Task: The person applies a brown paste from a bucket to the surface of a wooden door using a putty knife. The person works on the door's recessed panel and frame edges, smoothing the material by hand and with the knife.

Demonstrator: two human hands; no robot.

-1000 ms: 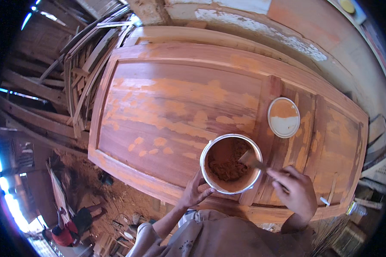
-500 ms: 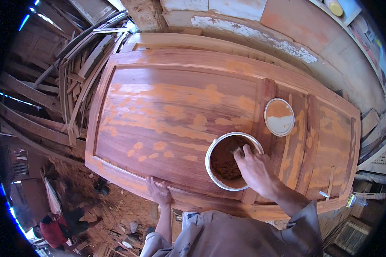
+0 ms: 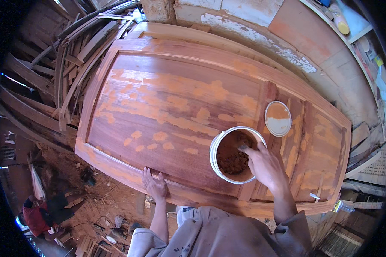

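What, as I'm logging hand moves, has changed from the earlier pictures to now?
The left hand let go of the bucket and moved left to the near edge of the door. The right hand moved in over the bucket's rim. The bucket seems slightly farther right, though the view shifted too. The scraper stays in the right hand; the lid stays put.

From where I stand, a hand could sweep low over the broad door panel (image 3: 158, 160) left of the bucket (image 3: 215, 162). The left hand (image 3: 155, 185) blocks the near edge; the right hand (image 3: 268, 167) covers the bucket's right side. Only a slim gap shows between bucket and lid (image 3: 278, 124). Stacked wood (image 3: 88, 55) crowds the far left.
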